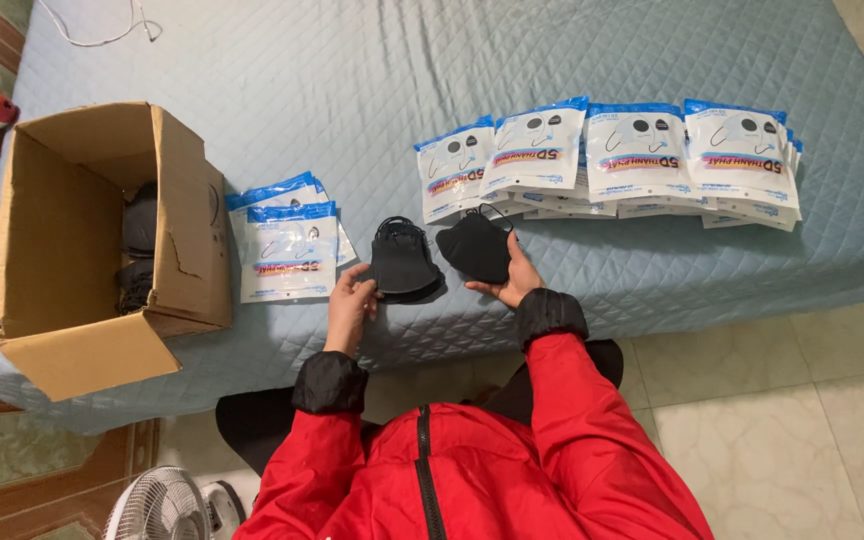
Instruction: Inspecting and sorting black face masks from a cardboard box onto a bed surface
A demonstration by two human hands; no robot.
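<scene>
A stack of black face masks [401,260] lies on the blue quilted bed cover [352,90] near its front edge. My left hand [351,303] touches the stack's lower left side. My right hand [518,275] holds a single black mask [476,246] just right of the stack. A small pile of empty white-and-blue mask pouches [287,245] lies left of my left hand. A row of several filled pouches [612,155] stretches across the bed beyond my right hand.
An open cardboard box [192,230] holding more black masks sits at the bed's left end. A white cord [102,25] lies at the far edge. A white fan [157,505] stands on the floor by my knee. Tiled floor lies to the right.
</scene>
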